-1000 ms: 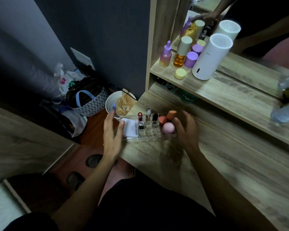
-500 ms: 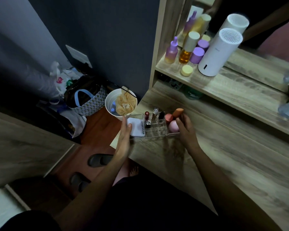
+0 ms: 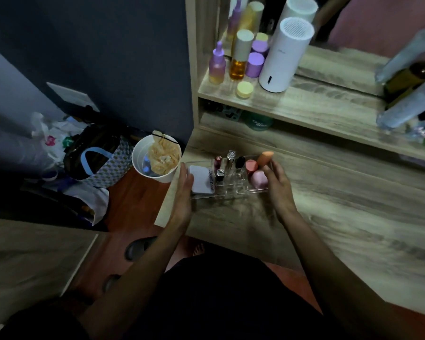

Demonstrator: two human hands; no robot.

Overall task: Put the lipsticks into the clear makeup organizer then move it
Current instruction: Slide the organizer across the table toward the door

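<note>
2 hands (image 3: 183, 190) (image 3: 279, 182), open grip, flanking clear makeup organizer (image 3: 227, 186)

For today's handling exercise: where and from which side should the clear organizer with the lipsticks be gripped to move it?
Grip the organizer by its two short end walls, coming in from both sides. It is long, low and open-topped, with lipsticks and sponges standing loose inside, so it probably needs to stay level. The left hand and right hand already flank those ends.
</note>
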